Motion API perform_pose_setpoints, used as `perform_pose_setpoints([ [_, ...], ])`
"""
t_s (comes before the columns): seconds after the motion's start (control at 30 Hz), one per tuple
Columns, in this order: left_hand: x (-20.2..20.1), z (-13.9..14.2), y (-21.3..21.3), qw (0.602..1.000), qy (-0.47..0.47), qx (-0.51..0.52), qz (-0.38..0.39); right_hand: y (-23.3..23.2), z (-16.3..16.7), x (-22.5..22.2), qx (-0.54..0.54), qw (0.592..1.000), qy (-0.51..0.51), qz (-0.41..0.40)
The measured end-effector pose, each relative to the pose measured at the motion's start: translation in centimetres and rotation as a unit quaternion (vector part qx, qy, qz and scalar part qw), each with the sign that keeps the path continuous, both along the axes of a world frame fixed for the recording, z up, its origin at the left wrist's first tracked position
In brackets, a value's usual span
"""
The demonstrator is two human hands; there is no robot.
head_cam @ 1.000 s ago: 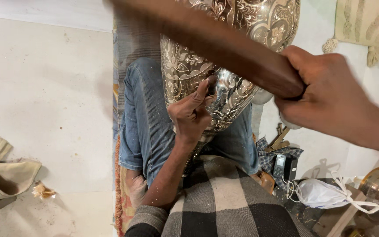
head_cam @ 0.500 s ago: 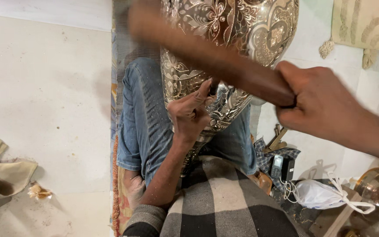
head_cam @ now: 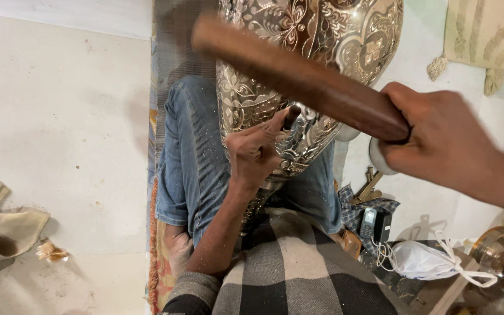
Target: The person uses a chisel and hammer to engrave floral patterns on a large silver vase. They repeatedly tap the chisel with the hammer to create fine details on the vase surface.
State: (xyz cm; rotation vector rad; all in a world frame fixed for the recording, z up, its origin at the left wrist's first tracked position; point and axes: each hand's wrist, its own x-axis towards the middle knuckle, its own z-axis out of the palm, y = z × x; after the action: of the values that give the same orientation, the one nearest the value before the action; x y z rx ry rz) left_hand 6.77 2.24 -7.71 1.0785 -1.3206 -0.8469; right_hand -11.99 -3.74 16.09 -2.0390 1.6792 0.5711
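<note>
Resting across my lap, the engraved silver vase (head_cam: 322, 76) fills twelve o'clock. My right hand (head_cam: 444, 143) at three o'clock grips a wooden mallet handle (head_cam: 298, 81); my left hand (head_cam: 255, 153) pinches a small chisel (head_cam: 291, 116) against the vase.

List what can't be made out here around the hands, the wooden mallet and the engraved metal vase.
All in the head view:
- Engraved vase: top cut off by the upper edge; lower part hidden behind the left hand and forearm.
- Punch: only its butt shows, the tip covered by fingers.
- Wooden mallet: far end motion-blurred; grip hidden inside the right hand.
- Right forearm: cut off by the right edge.
</note>
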Motion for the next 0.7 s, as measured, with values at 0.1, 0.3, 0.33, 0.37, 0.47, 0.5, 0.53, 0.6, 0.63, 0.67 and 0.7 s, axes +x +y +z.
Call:
perform_pose_setpoints([
  [0.1, 0.0, -0.2, -0.3, 1.0, 0.016, -0.018, -0.002, 0.1, 0.1, 0.5, -0.015, 0.996, 0.075, 0.046],
  [0.3, -0.4, -1.1, -1.2, 1.0, -0.004, -0.012, -0.004, -0.1, -0.2, 1.2, -0.029, 0.998, 0.04, 0.044],
  [0.33, -0.3, -1.2, -1.2, 1.0, 0.002, -0.021, -0.002, -0.2, -0.3, 0.9, -0.014, 0.985, 0.147, 0.084],
  [0.37, -0.2, -1.3, -1.1, 1.0, 0.008, -0.026, -0.002, -0.2, -0.6, 0.7, -0.042, 0.996, 0.068, 0.035],
  [0.47, 0.2, -1.6, -1.1, 0.999, -0.007, -0.034, -0.011, 0.2, -1.7, -0.5, -0.05, 0.998, 0.016, -0.022],
  [0.5, 0.2, -1.7, -1.2, 0.999, -0.01, -0.029, -0.012, 0.1, -1.9, -1.0, -0.011, 0.993, 0.117, 0.023],
  [0.53, 0.2, -1.8, -1.2, 1.0, -0.015, -0.024, -0.011, 0.1, -2.2, -1.4, 0.028, 0.974, 0.214, 0.068],
  [0.6, 0.3, -2.0, -1.2, 0.999, -0.023, -0.012, -0.019, 0.4, -2.7, -1.6, -0.09, 0.996, 0.009, 0.02],
  [0.63, 0.3, -2.1, -1.3, 0.999, -0.024, -0.005, -0.022, 0.5, -2.8, -1.5, -0.145, 0.985, -0.091, -0.007],
  [0.67, 0.3, -2.1, -1.4, 0.999, -0.023, 0.0, -0.024, 0.6, -2.8, -1.3, -0.103, 0.994, -0.018, 0.024],
  [0.7, 0.3, -2.1, -1.4, 0.999, -0.022, -0.016, -0.022, 0.6, -2.7, -1.0, -0.064, 0.995, 0.055, 0.053],
])
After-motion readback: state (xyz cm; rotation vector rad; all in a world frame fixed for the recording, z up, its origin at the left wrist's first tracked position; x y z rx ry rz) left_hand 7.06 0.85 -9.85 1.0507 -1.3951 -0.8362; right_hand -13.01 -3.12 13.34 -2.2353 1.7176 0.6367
